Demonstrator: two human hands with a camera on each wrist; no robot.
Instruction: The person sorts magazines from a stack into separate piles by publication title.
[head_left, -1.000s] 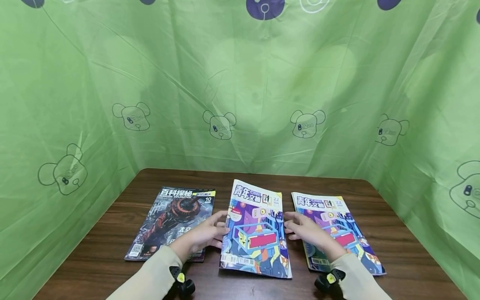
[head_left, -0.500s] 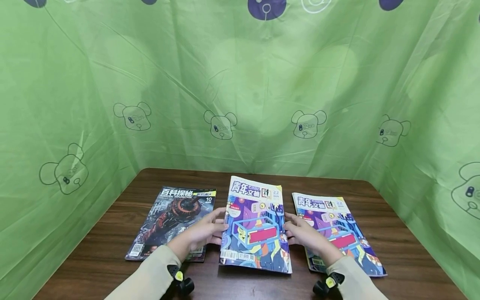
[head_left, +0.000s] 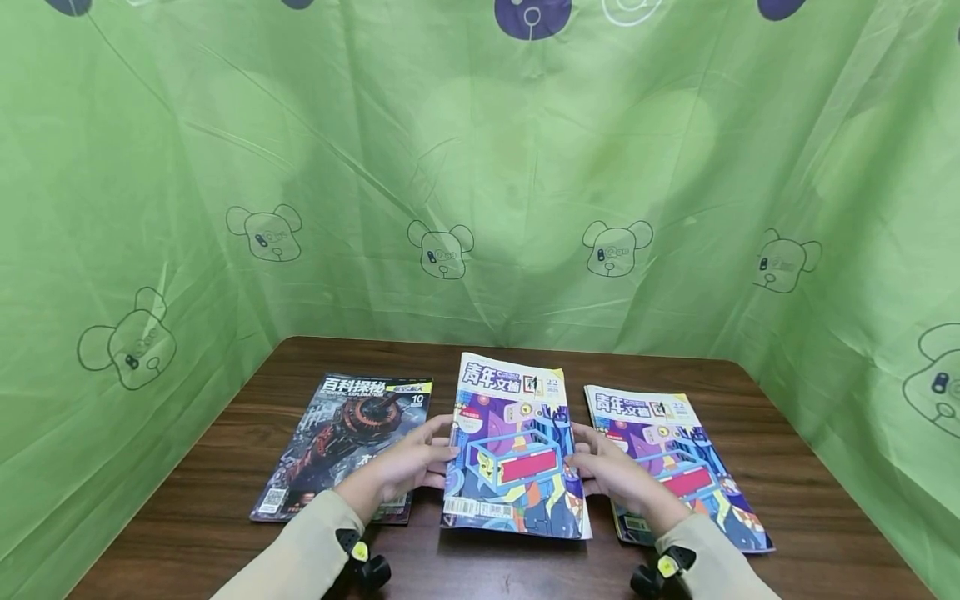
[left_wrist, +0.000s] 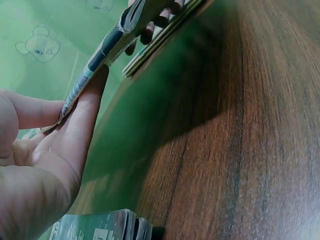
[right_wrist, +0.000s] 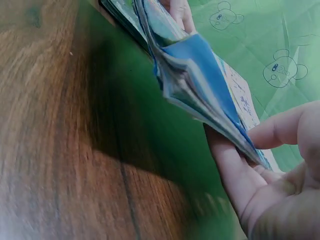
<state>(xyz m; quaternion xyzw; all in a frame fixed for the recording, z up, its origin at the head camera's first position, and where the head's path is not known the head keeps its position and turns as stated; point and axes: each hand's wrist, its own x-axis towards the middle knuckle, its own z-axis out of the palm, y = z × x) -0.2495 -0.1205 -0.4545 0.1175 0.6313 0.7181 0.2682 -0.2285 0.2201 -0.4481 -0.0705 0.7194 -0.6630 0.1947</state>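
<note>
A magazine [head_left: 517, 454] with a purple and blue cover is held up off the table at the middle of the head view. My left hand [head_left: 408, 458] grips its left edge, thumb on the cover and fingers underneath. On the opposite edge my right hand [head_left: 611, 471] pinches it the same way. Seen from the right wrist, the magazine's [right_wrist: 200, 85] page edges fan slightly apart. The left wrist view shows the magazine [left_wrist: 107, 50] edge-on between thumb and fingers, with its shadow on the wood below.
To the left lies a dark magazine [head_left: 345, 442] with a red machine on its cover, stacked on another. A matching purple magazine [head_left: 675, 458] lies at the right, also on a stack. The brown wooden table [head_left: 510, 575] is surrounded by a green curtain [head_left: 480, 167] with bear drawings.
Both hands have raised the middle magazine a little from its lower position. Its lower right corner now shows pages spread out from under the cover. The side magazines have stayed put.
</note>
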